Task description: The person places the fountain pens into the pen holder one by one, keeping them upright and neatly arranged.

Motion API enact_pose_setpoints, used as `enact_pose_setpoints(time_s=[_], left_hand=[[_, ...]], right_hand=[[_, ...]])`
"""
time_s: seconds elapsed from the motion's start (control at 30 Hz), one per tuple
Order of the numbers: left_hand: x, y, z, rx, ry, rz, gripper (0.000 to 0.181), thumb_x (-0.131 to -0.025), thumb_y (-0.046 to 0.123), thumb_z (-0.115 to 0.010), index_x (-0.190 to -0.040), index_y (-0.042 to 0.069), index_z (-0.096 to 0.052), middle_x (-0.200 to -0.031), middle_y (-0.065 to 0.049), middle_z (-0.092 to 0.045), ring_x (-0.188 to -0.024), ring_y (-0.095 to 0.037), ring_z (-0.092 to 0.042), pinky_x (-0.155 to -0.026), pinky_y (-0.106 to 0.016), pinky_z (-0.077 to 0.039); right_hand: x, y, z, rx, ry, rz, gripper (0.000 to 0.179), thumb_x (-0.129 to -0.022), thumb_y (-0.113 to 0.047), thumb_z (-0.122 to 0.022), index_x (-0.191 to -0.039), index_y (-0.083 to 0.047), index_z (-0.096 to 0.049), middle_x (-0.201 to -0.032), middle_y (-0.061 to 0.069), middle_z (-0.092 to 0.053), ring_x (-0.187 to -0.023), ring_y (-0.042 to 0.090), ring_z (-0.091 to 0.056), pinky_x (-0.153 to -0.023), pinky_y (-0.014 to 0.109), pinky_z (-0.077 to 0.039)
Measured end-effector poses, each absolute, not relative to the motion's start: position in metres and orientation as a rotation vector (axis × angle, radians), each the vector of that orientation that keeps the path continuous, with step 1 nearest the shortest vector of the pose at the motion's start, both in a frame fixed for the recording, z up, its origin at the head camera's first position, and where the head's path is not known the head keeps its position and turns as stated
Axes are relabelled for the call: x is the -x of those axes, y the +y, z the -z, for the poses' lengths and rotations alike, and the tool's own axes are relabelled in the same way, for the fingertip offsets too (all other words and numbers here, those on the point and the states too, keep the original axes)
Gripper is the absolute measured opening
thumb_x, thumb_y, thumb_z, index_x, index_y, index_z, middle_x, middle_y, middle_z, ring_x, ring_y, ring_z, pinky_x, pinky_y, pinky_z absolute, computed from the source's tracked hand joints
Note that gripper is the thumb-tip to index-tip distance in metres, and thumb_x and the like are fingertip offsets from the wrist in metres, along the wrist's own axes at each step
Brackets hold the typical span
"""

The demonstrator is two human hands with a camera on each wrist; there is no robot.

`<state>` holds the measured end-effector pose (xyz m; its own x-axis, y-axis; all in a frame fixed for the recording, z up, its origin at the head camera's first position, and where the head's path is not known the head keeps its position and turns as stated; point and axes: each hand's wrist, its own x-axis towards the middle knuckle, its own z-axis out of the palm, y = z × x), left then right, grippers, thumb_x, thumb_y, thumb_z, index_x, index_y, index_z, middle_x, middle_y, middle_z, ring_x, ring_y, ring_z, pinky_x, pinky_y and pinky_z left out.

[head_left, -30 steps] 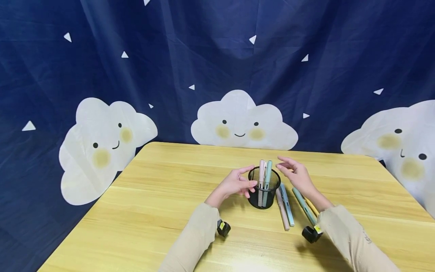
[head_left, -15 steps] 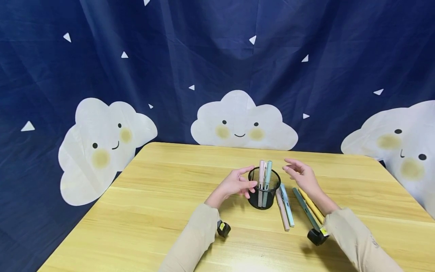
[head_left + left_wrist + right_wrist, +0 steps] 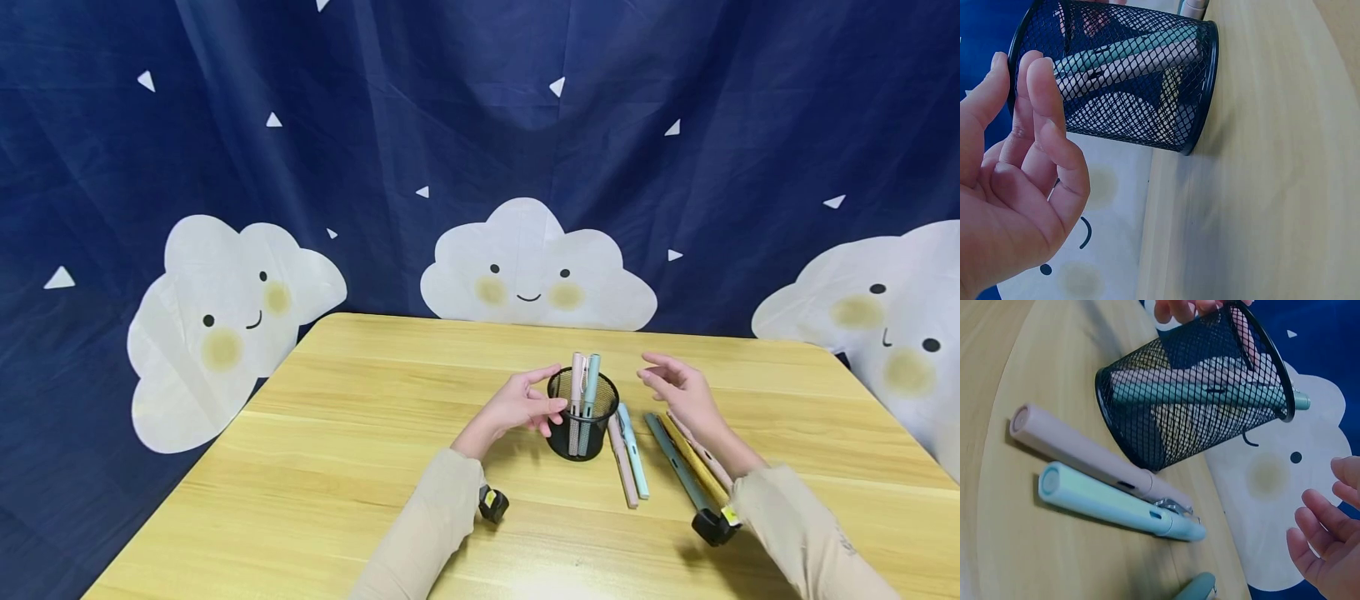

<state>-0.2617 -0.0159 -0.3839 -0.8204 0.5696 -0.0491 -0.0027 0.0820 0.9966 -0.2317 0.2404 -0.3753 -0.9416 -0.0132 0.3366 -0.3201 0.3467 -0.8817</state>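
Observation:
A black mesh pen holder (image 3: 597, 435) stands upright on the table, with a pink pen (image 3: 577, 375) and a light green pen (image 3: 592, 377) leaning inside it. My left hand (image 3: 517, 406) holds the holder's rim from the left, thumb at the near side and index finger at the far side. To the right of the holder, my right hand (image 3: 690, 402) is raised, its fingers loosely bent with nothing between them. Beside the holder a pink pen (image 3: 624, 471) and a light blue pen (image 3: 1110, 497) lie next to each other. Under the right forearm lie a dark green pen (image 3: 677, 461), a yellow pen (image 3: 699, 462) and another pink pen.
The wooden table (image 3: 360, 400) reaches back to a dark blue curtain (image 3: 480, 125) printed with white clouds. A black wrist camera (image 3: 492, 504) hangs at the left sleeve, and another wrist camera (image 3: 712, 527) at the right sleeve, over the pens' near ends.
My right hand has moved right, away from the pen holder, bringing more of the yellow pen and a further pink pen into sight. The left hand and the holder have stayed put.

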Motion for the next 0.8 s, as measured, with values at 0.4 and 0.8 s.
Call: enact_pose_setpoints(time_s=[0.4,0.8], left_hand=[[0.261,-0.017,0.384,-0.564,1.941,-1.79,0.068,-0.084,0.014,-0.064,-0.141,0.011,-0.027,-0.069,-0.009,-0.065,-0.046,-0.014,-0.056,-0.041,-0.022,-0.039],[0.261,-0.018,0.383,-0.576,1.932,-1.782,0.07,-0.083,0.016,-0.065,-0.141,0.011,-0.026,-0.07,-0.009,-0.065,-0.046,-0.014,-0.057,-0.042,-0.022,-0.039]], right_hand=[[0.241,0.268,0.398,-0.345,-2.289,-1.674,0.032,-0.089,-0.022,-0.057,-0.116,-0.006,-0.056,-0.086,-0.007,-0.063,-0.076,0.004,-0.058,-0.057,0.02,-0.049],[0.223,0.266,0.383,-0.321,-2.328,-1.672,0.018,-0.089,-0.011,-0.056,-0.103,-0.02,-0.06,-0.082,-0.011,-0.061,-0.074,0.001,-0.056,-0.056,0.022,-0.049]])
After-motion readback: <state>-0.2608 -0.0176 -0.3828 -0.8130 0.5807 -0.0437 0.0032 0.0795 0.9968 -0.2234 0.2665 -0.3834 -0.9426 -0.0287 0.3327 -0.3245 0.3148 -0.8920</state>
